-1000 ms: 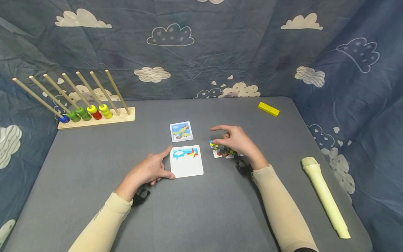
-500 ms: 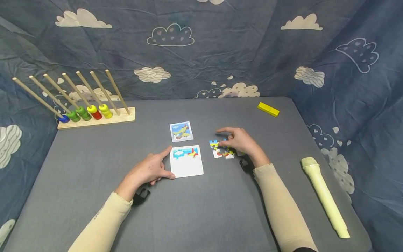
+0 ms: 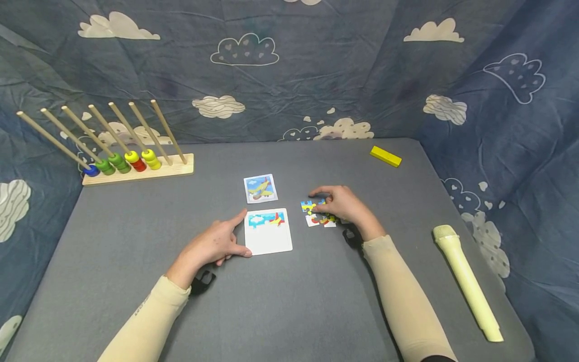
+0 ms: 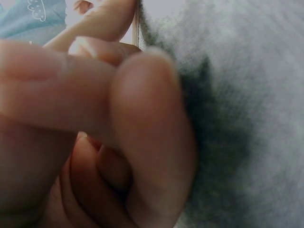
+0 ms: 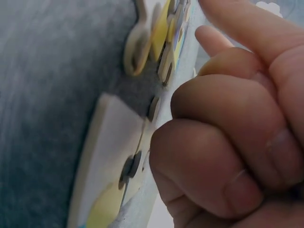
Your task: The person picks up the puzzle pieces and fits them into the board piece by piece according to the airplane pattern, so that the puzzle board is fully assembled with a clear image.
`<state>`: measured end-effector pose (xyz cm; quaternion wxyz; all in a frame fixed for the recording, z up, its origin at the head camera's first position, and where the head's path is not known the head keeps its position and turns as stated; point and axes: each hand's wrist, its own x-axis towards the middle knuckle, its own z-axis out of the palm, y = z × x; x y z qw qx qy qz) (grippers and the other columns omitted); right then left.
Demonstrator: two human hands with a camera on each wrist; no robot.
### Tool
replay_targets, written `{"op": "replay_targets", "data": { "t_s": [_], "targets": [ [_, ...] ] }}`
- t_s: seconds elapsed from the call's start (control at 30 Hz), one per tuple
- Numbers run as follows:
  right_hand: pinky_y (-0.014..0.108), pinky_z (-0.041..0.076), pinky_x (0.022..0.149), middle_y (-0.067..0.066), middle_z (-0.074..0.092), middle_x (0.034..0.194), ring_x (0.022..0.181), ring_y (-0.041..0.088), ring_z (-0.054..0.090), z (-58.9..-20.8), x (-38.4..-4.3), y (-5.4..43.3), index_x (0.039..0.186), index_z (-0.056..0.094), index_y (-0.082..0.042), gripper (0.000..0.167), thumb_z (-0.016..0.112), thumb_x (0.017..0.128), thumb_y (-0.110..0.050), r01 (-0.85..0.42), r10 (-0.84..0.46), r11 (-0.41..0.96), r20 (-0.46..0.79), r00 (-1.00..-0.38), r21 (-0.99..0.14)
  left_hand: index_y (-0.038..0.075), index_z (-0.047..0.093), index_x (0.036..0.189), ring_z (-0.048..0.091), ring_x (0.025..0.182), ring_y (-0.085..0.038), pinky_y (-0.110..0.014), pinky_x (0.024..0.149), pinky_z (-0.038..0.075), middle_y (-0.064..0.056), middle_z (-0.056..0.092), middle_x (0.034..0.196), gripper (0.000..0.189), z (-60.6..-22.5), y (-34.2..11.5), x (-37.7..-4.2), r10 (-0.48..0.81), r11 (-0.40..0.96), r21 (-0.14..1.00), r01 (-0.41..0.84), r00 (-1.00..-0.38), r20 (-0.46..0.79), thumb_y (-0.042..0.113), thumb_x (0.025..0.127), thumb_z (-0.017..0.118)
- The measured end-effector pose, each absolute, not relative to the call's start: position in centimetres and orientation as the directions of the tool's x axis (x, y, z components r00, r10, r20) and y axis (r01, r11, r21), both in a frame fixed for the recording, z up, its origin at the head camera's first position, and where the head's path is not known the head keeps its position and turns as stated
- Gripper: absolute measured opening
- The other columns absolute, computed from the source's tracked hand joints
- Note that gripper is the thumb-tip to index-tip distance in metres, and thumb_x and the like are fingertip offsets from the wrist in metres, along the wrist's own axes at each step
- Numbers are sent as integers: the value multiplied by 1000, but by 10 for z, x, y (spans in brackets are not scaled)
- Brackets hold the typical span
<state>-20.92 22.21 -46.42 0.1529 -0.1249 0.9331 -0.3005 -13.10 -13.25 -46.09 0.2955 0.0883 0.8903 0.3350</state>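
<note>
White rectangular puzzle board [image 3: 269, 242]: lies flat, a blue-and-red strip of fitted pieces along its twelve o'clock edge.
Left hand [image 3: 214, 242]: thumb and index spread wide, bracing the board's nine o'clock edge.
Multicoloured interlocking jigsaw pieces [image 3: 324, 221]: between two and three o'clock of the board.
Right hand [image 3: 345, 205]: over those pieces, thumb and index apart; whether it holds one, I cannot tell.
Square yellow-aeroplane picture card [image 3: 260, 189]: twelve o'clock of the board.
Handling: best to pinch one piece by its edges, board steady, checking the card.
</note>
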Motion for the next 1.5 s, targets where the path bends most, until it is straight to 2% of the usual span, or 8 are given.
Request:
{"op": "replay_targets", "data": {
  "t_s": [0.2,0.53,1.17,1.5],
  "targets": [
    [29,37,56,-5,50,63,56,11,41,-464,-208,218,128,77,-17,40,86,90,-27,-170,-336,815,-213,-918,-554,20,18,172,45,37,-10,-25,43,36,4,55,56,117,-461,-132,-131,351,765,642,-42,-809,-472,31,83,93],
    [29,37,58,-4,52,64,58,11,42,-466,-209,217,126,78,-18,37,85,91,-28,-179,-329,827,-201,-923,-534,19,18,172,45,36,-10,-25,43,36,4,55,55,117,-460,-132,-130,355,761,647,-31,-816,-457,30,83,93],
    [29,31,62,-4,48,64,61,11,38,-467,-205,221,118,81,-13,30,84,92,-27,-260,-369,828,-134,-920,-497,23,18,172,48,35,-12,-27,46,41,2,57,55,117,-462,-129,-127,373,747,665,-5,-824,-426,33,82,93],
    [28,30,59,-5,46,62,59,10,36,-466,-206,216,116,81,-12,29,84,93,-29,-270,-372,820,-110,-922,-505,23,20,172,46,35,-12,-26,46,38,2,55,53,117,-461,-132,-126,361,751,660,-14,-828,-429,32,82,94]
  ]
}}
